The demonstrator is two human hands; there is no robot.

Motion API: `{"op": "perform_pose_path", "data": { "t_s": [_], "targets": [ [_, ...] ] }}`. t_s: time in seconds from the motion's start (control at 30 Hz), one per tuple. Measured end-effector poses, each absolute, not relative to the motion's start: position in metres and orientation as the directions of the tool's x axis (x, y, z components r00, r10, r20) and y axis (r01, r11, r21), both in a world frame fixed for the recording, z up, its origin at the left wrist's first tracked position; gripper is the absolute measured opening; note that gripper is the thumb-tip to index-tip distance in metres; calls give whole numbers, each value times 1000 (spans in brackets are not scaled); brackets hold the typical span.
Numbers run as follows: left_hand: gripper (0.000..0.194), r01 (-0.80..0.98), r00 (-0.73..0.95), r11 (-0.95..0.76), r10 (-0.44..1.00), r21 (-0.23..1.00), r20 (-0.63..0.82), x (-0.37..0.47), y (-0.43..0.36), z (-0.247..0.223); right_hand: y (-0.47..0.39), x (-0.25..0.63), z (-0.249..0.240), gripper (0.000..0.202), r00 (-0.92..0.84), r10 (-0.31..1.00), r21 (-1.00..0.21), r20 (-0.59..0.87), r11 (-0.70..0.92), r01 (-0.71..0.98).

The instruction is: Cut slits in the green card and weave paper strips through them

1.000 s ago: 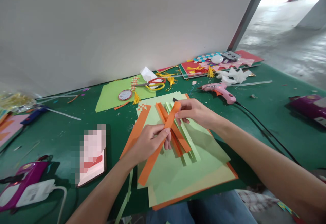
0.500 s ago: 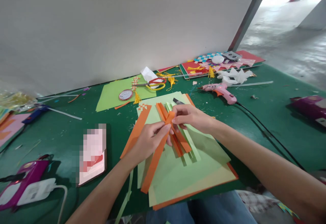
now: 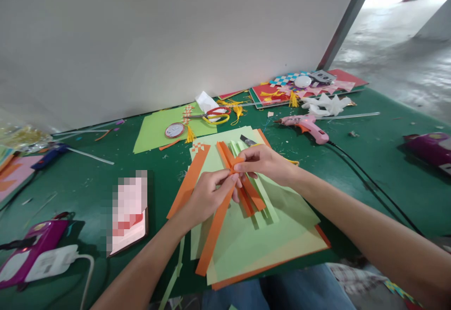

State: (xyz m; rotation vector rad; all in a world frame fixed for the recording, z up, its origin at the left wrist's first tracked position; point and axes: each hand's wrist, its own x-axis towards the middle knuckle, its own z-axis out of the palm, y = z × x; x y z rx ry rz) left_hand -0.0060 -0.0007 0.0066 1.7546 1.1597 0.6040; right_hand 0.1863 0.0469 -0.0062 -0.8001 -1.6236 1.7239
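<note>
Between both hands is an orange paper strip (image 3: 215, 235), its upper end bent over at the fingertips and its long tail slanting down toward the table's near edge. My left hand (image 3: 210, 192) pinches it from the left, fingers closed. My right hand (image 3: 259, 162) grips the bent end between thumb and forefinger. Beneath the hands lie folded orange strips (image 3: 252, 192) and folded pale green strips (image 3: 262, 188), on a stack of light green paper sheets (image 3: 260, 253). A wider orange piece (image 3: 188, 183) lies left of the hands. The fold itself is partly hidden by fingers.
A craft knife (image 3: 247, 140) lies just beyond my right hand. Further back are scissors (image 3: 213, 115), a tape roll (image 3: 174, 130) and yellow tassels (image 3: 190, 135). A pink glue gun (image 3: 306, 126) with a black cord lies right; a phone (image 3: 130, 216) and purple power strip (image 3: 42, 239) are left.
The strip's upper end, which stuck up above the fingers, is now folded down between them. The tail has shifted slightly lower, and my right fingers have closed in over the bend.
</note>
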Motion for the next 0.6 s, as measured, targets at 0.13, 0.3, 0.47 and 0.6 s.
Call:
{"op": "perform_pose_path", "data": {
  "t_s": [0.13,0.3,0.47,0.6],
  "targets": [
    [36,468,440,-145,894,872,-88,-6,-1,8,47,187,-7,27,-610,792,-999,1,-19,-26],
    [35,485,442,-144,892,863,-100,-7,0,7,47,188,-6,27,-611,792,-1000,-5,-6,1],
    [35,465,450,-123,886,877,-114,-8,0,4,46,188,-2,27,-598,801,-999,-26,-7,34],
    [37,445,454,-88,880,891,-140,-8,0,4,47,190,-1,29,-572,820,-999,-14,6,33]
  ]
}}
